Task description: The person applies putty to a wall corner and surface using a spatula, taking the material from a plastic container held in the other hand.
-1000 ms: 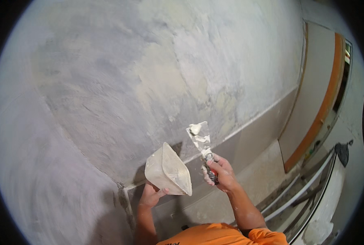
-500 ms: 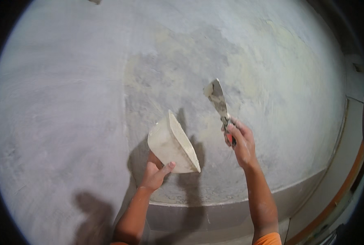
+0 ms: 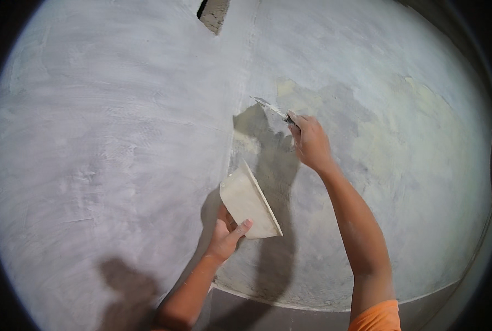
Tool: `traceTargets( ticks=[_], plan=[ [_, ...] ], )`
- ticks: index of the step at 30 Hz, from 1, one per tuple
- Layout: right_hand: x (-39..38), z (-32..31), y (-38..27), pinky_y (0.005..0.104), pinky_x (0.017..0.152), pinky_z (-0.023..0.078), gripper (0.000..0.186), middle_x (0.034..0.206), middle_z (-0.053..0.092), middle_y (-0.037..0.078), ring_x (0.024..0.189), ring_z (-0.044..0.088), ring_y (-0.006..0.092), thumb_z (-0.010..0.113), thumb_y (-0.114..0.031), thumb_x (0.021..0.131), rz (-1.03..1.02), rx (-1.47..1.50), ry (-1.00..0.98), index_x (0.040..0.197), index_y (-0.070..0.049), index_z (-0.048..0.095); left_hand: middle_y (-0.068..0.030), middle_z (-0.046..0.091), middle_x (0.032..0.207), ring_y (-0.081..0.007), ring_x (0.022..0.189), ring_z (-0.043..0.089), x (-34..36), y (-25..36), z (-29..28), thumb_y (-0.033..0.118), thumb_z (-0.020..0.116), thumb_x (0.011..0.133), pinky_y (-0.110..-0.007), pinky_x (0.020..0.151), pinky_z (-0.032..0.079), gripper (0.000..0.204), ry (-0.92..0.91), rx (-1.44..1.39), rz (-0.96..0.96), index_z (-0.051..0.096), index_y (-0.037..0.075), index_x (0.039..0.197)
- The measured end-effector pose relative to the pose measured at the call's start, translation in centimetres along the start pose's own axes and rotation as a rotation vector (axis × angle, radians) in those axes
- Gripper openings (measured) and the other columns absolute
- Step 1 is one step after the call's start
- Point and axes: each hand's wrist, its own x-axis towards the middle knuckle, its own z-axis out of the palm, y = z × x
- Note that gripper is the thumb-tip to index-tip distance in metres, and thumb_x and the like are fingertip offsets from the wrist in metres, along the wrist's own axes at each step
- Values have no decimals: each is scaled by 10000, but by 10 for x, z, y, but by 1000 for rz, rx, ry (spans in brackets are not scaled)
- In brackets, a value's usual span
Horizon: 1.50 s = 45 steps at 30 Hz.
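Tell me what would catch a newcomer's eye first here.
The pale tub, tilted in the left hand below the centre, stands out first. Up and right of it, the right hand holds a putty knife; at the top edge, a rough brown patch interrupts the pale wall.

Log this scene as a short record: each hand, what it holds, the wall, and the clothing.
Left hand: gripping a pale tub, thumb on its outer side
Tub: tilted, its rim toward the right; contents hidden from this view
Right hand: holding a putty knife by the handle
Knife blade: pointing up and left, seen nearly edge-on; wall contact cannot be told
Wall: grey, with yellowish patches on the right
Top of view: a rough-edged opening
Clothing: orange sleeve on the right arm
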Motion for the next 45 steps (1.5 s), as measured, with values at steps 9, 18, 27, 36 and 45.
traceTargets(
  ticks=[9,18,27,36,45],
  plan=[
    [39,12,32,399,961,408,461,1178,569,86,1119,525,250,574,-39,865,-320,-619,3,1319,-113,594,-104,435,1439,-211,1320,451,-2,0,3,285,740,902,-356,1037,439,857,54,35,-4,210,52,1536],
    [30,36,36,411,922,397,506,1162,549,95,1118,498,273,575,-33,852,-265,-676,83,1346,-139,586,-93,433,1445,-226,1338,434,5,-16,1,274,709,929,-414,1004,469,809,69,19,-99,207,124,1546],
    [38,37,8,414,808,455,461,1125,561,127,1004,592,291,554,-53,877,-158,-729,74,1331,-130,590,-96,452,1426,-231,1261,519,16,-64,-16,283,708,931,-432,927,542,778,149,-156,-120,224,182,1531],
    [-26,31,-30,433,647,582,288,918,679,206,786,715,336,535,-19,897,-34,-650,-332,1153,23,658,-99,437,1432,-215,1299,470,20,-59,-16,301,712,927,-367,994,476,776,102,-175,-89,252,126,1527],
    [49,-22,-98,428,650,579,159,760,692,214,753,715,359,549,31,818,-175,-535,-383,761,26,698,-53,445,1418,-184,1281,461,23,-59,-22,244,711,930,-330,984,446,773,111,-108,-208,243,137,1537]
  ],
)
